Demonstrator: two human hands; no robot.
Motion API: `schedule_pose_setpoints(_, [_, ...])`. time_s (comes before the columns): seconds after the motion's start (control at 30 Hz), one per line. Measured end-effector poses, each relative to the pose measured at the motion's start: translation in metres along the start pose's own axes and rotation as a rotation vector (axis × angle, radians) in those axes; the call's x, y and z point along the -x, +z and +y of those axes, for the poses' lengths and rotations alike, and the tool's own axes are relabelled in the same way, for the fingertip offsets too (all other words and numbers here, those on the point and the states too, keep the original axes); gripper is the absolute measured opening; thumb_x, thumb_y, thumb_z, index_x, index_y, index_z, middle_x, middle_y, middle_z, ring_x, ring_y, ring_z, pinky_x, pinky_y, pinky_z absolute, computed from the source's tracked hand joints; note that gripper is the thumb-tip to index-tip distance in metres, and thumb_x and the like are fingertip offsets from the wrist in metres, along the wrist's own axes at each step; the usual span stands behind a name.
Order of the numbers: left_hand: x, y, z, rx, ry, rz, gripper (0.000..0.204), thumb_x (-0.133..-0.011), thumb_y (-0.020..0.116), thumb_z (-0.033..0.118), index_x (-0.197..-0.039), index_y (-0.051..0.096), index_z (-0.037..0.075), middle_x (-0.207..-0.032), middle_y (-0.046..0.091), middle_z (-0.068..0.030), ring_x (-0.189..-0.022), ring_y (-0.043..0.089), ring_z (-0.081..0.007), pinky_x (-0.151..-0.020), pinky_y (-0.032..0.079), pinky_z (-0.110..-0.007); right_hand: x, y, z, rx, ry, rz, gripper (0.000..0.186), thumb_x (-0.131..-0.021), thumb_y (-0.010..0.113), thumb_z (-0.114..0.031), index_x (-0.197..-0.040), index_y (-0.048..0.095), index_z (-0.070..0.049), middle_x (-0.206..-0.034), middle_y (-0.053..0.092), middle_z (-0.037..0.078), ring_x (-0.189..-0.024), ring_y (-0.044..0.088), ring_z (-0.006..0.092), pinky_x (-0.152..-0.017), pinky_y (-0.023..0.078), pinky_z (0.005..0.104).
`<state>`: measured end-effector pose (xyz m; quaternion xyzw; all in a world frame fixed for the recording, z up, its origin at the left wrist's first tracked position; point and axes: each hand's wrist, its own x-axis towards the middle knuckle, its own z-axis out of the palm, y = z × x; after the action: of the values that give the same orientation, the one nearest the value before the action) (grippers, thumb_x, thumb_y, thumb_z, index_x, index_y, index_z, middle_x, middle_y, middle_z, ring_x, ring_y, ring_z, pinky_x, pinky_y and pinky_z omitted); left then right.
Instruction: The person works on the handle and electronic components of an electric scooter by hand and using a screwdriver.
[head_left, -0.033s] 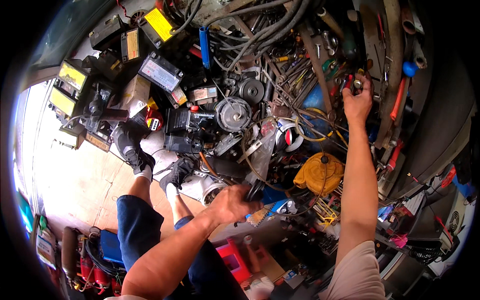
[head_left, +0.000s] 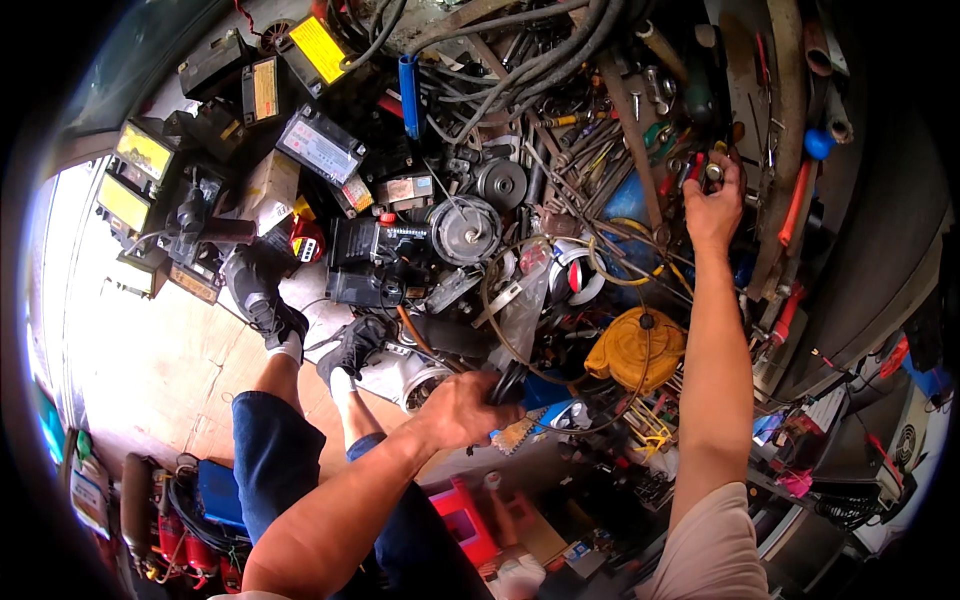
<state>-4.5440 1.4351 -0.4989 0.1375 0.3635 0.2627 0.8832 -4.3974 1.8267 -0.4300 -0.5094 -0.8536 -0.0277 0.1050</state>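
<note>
Round metal piece (head_left: pixel 713 172), head view, near the right edge of the tool heap (head_left: pixel 598 148), between the right hand's (head_left: pixel 715 208) curled thumb and fingers, grip impossible to tell; left hand (head_left: pixel 458 410) clamped on black looped item (head_left: pixel 510 382); step, apparently, selecting; next move calls for a secure pinch.

Black object (head_left: pixel 508 383) in left hand (head_left: pixel 462 408); shiny piece (head_left: pixel 714 172) at right fingers (head_left: pixel 734 178).
</note>
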Motion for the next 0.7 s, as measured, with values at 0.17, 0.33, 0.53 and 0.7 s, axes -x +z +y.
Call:
schedule_pose_setpoints(0.17, [-0.010, -0.001, -0.008, 0.035, 0.041, -0.011, 0.038, -0.092, 0.077, 0.032, -0.113, 0.070, 0.001, -0.084, 0.073, -0.0109, -0.068, 0.072, -0.0183, -0.061, 0.059, -0.033, -0.005, 0.004, -0.009, 0.036, -0.086, 0.027, 0.051, -0.076, 0.073, -0.015, -0.126, 0.064, -0.008, -0.116, 0.069, 0.020, -0.107, 0.067, 0.0384, -0.097, 0.051, 0.0436])
schedule_pose_setpoints(0.33, [-0.006, -0.007, 0.005, 0.070, 0.045, -0.005, 0.040, -0.091, 0.075, 0.034, -0.116, 0.072, 0.003, -0.080, 0.073, -0.0113, -0.064, 0.071, -0.0187, -0.061, 0.057, -0.034, -0.020, 0.012, -0.057, -0.215, -0.026, 0.132, 0.054, -0.081, 0.069, -0.018, -0.133, 0.063, -0.008, -0.136, 0.060, 0.025, -0.125, 0.057, 0.0423, -0.107, 0.044, 0.0460])
schedule_pose_setpoints(0.53, [-0.004, -0.009, 0.009, -0.151, 0.077, 0.055, 0.045, -0.088, 0.078, 0.039, -0.111, 0.072, 0.001, -0.083, 0.073, -0.0108, -0.067, 0.070, -0.0176, -0.063, 0.059, -0.034, -0.057, 0.003, -0.166, 0.092, -0.575, 0.103, 0.050, -0.088, 0.064, -0.021, -0.136, 0.062, -0.005, -0.151, 0.047, 0.029, -0.139, 0.045, 0.0451, -0.115, 0.038, 0.0509])
schedule_pose_setpoints(0.7, [0.002, 0.003, 0.009, 0.150, 0.144, 0.002, 0.042, -0.088, 0.074, 0.033, -0.114, 0.071, 0.000, -0.085, 0.072, -0.0115, -0.068, 0.071, -0.0209, -0.056, 0.060, -0.035, -0.080, 0.031, -0.123, 0.414, -0.544, 0.024, 0.047, -0.098, 0.061, -0.029, -0.135, 0.062, -0.001, -0.159, 0.040, 0.023, -0.148, 0.035, 0.0405, -0.119, 0.033, 0.0496])
